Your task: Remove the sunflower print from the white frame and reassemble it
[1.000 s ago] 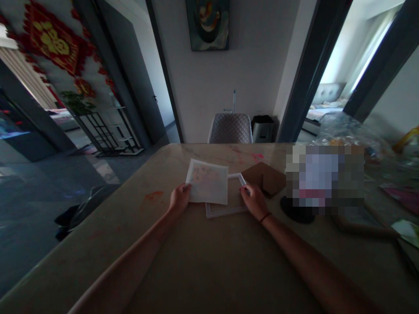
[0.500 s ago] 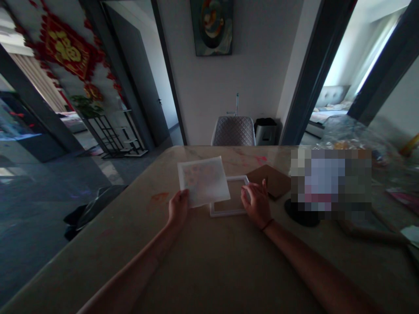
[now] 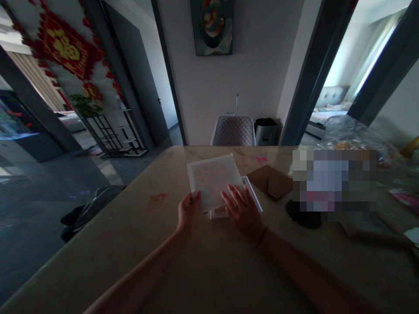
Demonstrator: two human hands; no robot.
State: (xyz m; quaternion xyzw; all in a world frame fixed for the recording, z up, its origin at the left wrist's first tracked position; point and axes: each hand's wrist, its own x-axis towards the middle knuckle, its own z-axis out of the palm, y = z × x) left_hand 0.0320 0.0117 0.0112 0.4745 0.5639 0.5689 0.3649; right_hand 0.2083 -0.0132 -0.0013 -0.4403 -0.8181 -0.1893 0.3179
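A whitish, see-through sheet [image 3: 214,179] with a faint reddish pattern is tilted above the table. My left hand [image 3: 189,209] pinches its lower left corner between thumb and fingers. Beneath the sheet lies a white rectangular picture frame [image 3: 254,196], its right side and part of its lower edge showing. My right hand [image 3: 244,213] has its fingers stretched out over the sheet's lower right part, and its palm covers a corner of the frame. Whether these fingers press on the sheet is unclear. A brown backing board [image 3: 270,179] with a raised flap rests just beyond the frame.
A black round base [image 3: 304,213] stands right of the board, below a pixelated patch. Clear plastic wrapping [image 3: 353,135] is heaped at the table's right. A brown-edged flat object [image 3: 369,231] lies nearer. A quilted chair [image 3: 234,131] stands behind the table's far edge [image 3: 196,150].
The sheet has moved right, over the white frame, with my left hand on its corner. My right hand has shifted left, and its curled fingers have straightened onto the sheet's area.
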